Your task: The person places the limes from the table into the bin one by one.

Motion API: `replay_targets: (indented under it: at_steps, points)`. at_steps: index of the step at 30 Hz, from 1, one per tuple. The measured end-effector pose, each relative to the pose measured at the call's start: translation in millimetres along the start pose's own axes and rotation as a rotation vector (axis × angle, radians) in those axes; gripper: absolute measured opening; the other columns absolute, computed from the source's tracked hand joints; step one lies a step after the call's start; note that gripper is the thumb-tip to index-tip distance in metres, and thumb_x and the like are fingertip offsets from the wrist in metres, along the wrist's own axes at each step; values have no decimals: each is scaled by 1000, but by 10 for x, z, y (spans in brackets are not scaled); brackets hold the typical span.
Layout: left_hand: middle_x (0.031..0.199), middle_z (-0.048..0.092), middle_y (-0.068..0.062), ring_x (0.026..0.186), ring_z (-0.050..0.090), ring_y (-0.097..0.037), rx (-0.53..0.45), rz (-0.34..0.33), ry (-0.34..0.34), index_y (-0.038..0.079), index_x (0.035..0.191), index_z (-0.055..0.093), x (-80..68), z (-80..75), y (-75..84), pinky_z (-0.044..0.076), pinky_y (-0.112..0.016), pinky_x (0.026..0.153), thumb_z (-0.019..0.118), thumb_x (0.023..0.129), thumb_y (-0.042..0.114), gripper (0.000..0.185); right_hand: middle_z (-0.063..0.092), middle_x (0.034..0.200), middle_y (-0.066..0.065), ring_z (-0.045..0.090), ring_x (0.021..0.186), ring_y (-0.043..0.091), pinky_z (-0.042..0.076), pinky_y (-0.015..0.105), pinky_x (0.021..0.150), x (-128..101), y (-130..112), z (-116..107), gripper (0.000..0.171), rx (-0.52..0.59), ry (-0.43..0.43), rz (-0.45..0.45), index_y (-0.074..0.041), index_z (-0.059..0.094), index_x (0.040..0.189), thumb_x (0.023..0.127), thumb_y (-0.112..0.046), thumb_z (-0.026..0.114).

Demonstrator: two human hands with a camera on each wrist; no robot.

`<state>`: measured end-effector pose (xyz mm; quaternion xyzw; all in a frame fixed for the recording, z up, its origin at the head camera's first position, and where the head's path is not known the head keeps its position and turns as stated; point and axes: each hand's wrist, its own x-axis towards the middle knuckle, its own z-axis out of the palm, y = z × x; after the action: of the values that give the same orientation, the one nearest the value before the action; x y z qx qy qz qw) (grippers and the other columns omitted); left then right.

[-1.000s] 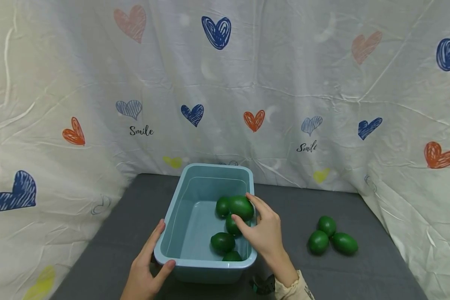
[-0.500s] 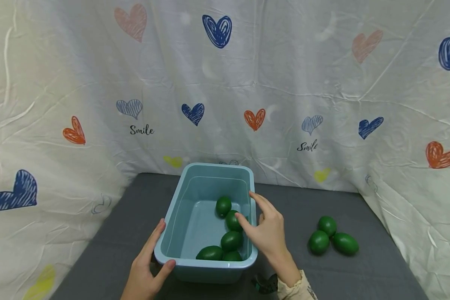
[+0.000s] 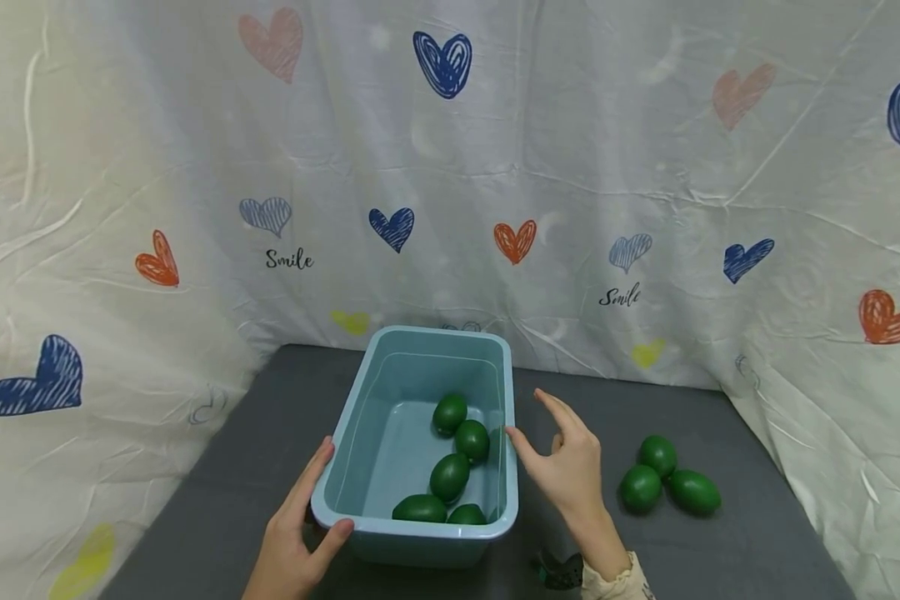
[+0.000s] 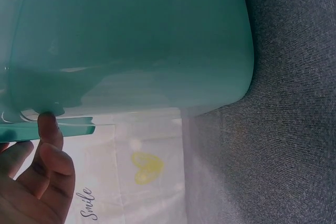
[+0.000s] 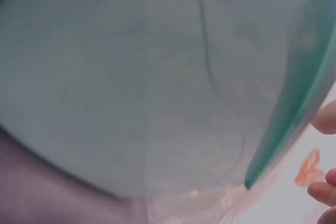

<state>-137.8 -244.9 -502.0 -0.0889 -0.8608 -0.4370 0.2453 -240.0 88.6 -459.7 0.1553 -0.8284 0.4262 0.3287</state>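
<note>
A light blue plastic bin (image 3: pixel 375 450) stands on the dark table. Several glossy, dark green, egg-shaped fruits (image 3: pixel 449 477) lie inside it, toward its right and near sides; whether they are limes or avocados I cannot tell. My left hand (image 3: pixel 292 521) grips the bin's near left corner, thumb on the near rim and fingers along the left one. The left wrist view shows those fingers (image 4: pixel 50 153) bent against the rim. Just outside the right rim, my right hand (image 3: pixel 570 467) holds nothing, thumb and fingers spread apart. Its fingertips (image 5: pixel 321 191) show beside the bin in the right wrist view.
Three more green fruits (image 3: pixel 693 492) lie together on the grey tablecloth (image 3: pixel 750 550) to the right. A dark strap-like thing (image 3: pixel 558 572) is near my right wrist. A white curtain (image 3: pixel 450 167) with printed hearts hangs behind and along both sides.
My right hand has let go of a green fruit inside the bin and moved right, out past the rim. The fruits there rolled toward the near end. My left hand stays at the corner.
</note>
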Motion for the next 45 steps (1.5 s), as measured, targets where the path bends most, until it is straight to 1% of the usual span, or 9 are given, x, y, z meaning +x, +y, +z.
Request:
replay_targets:
  at_steps: [4,17,23,29,32,35,37,39,45]
  points:
    - [170,37,-10,140,34,15,-11,10,6,24,168,33,-10,7,-2,48,-9,81,81,91,11,92,74,128,15,21,40,-11,27,18,38,-32,135,-84,61,-37,24,9,-6,72,135,80,-19,94]
    - [171,36,-10,137,35,16,-2,-1,-4,25,169,32,11,2,23,53,-19,70,80,92,12,92,75,123,18,21,39,-9,28,21,39,-182,568,-321,60,-163,54,76,-2,72,132,79,-19,95]
    - [171,35,-8,138,36,14,-22,0,-5,26,169,32,8,-4,33,53,-18,72,80,92,10,92,75,121,20,22,37,-9,30,23,38,-297,752,-378,58,-194,43,130,-3,72,132,80,-18,95]
    - [172,35,-7,136,38,13,-24,0,-7,26,169,32,5,-5,36,53,-20,71,80,92,10,92,73,124,23,31,42,-3,36,25,46,-389,889,-472,61,-262,17,230,-2,72,132,80,-21,95]
    - [171,35,-7,137,38,13,-26,5,-6,25,168,32,3,-4,33,53,-19,72,80,91,10,92,73,124,24,41,44,6,40,28,49,-418,943,-542,63,-300,18,259,1,71,133,79,-21,95]
    - [171,36,-8,138,37,13,-30,13,-5,24,168,33,1,-2,29,52,-18,71,80,91,9,92,73,125,25,65,63,28,55,42,64,-436,994,-621,64,-321,38,280,3,70,133,78,-19,95]
    - [171,36,-8,138,37,13,-29,14,-4,24,168,33,0,-2,26,52,-19,70,80,91,10,92,72,127,27,71,85,42,57,54,78,-447,1023,-678,66,-326,42,303,5,69,134,79,-19,95]
    - [171,36,-8,139,37,13,-27,15,-3,24,168,33,0,-1,24,52,-18,70,80,91,10,92,70,130,28,68,108,50,53,63,92,-457,1052,-734,67,-337,35,339,5,68,135,80,-21,94]
    - [171,36,-9,137,38,14,-21,8,-6,25,168,32,2,-2,17,53,-22,68,80,91,10,92,64,137,31,64,117,53,50,66,96,-537,1128,-852,70,-353,-14,432,4,64,140,83,-25,92]
